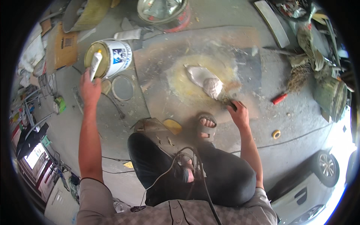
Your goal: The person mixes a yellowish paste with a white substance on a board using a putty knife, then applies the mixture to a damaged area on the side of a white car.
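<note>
Starting on the left, our left hand [90,89] has its thumb and fingers pinching the bottom end of a white tube [96,66], yellow tip pointing away from us, right over the pale tin [120,58]. We can't tell whether the tube rests on the tin's top or hangs just above it. Pinch too hard there and, if that tip isn't sealed, we reckon we'd squirt some onto the tin; pinch too loosely and it probably drops. Moving right, the round disc [123,88] lies on the floor beside the board [150,77], easy enough to knock if that arm swings back low. Then there's the cable [198,157] hanging in front of our knees, which could snag a forearm on a big reach. Our sandalled foot [207,125] sits at the board's near edge, so a shuffle might jog the board or kick grit in. The white paste [213,87] is heaped mid-board, a tail trailing off up-left, and the stains around it could get dragged in with a sloppy scrape. Finally, our right hand [240,114] has its fingers curled round the spreader [231,106]; tilt the blade badly and we'd guess a blob slides off.
</note>
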Motion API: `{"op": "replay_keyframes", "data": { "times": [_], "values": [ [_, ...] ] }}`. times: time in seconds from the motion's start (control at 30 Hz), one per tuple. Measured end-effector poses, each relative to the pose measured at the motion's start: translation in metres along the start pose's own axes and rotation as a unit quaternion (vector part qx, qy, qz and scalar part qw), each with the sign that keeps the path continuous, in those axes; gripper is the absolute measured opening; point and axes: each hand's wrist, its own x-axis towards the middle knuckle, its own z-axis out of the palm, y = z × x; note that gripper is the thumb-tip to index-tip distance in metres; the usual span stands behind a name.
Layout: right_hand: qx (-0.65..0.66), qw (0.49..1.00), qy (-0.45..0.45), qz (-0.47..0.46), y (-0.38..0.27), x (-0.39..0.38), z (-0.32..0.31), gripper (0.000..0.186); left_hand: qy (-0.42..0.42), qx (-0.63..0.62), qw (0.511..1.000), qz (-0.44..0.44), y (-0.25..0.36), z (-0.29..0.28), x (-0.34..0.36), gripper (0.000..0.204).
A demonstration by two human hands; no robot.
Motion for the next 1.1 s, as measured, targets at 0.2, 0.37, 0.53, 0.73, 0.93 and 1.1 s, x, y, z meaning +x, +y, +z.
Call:
{"op": "replay_keyframes", "data": {
  "times": [0.2,0.37,0.53,0.73,0.93,1.1],
  "values": [
    [-0.09,0.985,0.095,-0.111,-0.045,0.002,0.005,0.027,-0.05,-0.063,0.988,-0.134,0.005,-0.018,-0.028,0.028],
    [0.324,0.926,-0.194,-0.012,-0.119,-0.002,0.036,0.031,-0.296,-0.434,0.808,-0.267,0.153,-0.012,-0.152,0.03],
    [0.623,0.666,-0.356,0.204,-0.143,-0.015,0.074,0.028,-0.411,-0.647,0.58,-0.276,0.239,0.016,-0.218,0.018],
    [0.596,0.727,-0.207,0.271,-0.135,-0.019,0.093,0.025,-0.47,-0.587,0.595,-0.284,0.244,0.023,-0.22,0.013],
    [0.448,0.85,-0.091,0.263,-0.122,0.003,0.097,0.034,-0.467,-0.534,0.692,-0.134,0.259,0.016,-0.22,0.016],
    [0.45,0.85,-0.037,0.27,-0.103,0.007,0.109,0.042,-0.461,-0.338,0.821,-0.005,0.249,0.037,-0.182,0.024]
  ]
}}
